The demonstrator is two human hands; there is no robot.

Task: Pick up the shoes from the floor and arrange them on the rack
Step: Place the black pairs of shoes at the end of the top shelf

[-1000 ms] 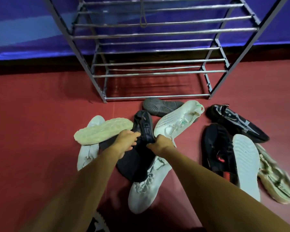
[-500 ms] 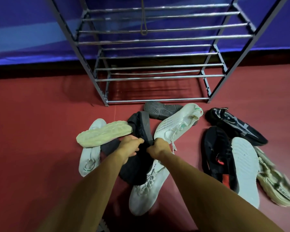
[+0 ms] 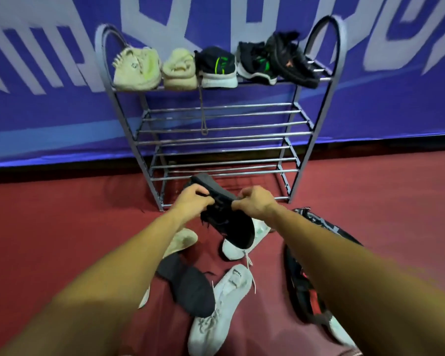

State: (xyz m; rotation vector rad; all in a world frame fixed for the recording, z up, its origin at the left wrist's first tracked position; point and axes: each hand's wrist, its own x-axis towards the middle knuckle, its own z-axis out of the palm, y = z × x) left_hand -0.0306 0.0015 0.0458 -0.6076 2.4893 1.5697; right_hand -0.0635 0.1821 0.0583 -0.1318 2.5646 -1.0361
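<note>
A black shoe [image 3: 229,222] is lifted off the floor in front of the metal rack [image 3: 224,136]. My left hand [image 3: 193,201] grips its far end and my right hand [image 3: 252,202] grips its side, both with curled fingers. The rack's top shelf carries two cream shoes [image 3: 136,69], a black-and-green pair [image 3: 216,66] and a black shoe [image 3: 290,59]. The lower shelves hold nothing. On the red floor below my arms lie another black shoe [image 3: 188,286], white shoes [image 3: 216,312] and a black-and-red shoe [image 3: 303,286].
A blue banner with pale lettering [image 3: 62,104] hangs behind the rack. A cream sole [image 3: 183,240] shows beside my left forearm. A black patterned shoe [image 3: 319,222] lies to the right, partly hidden by my right arm. Red floor [image 3: 49,227] stretches left.
Both hands have lifted the black shoe out of the pile and up toward the rack. The view has tilted up, so the rack's top shelf with its shoes now shows.
</note>
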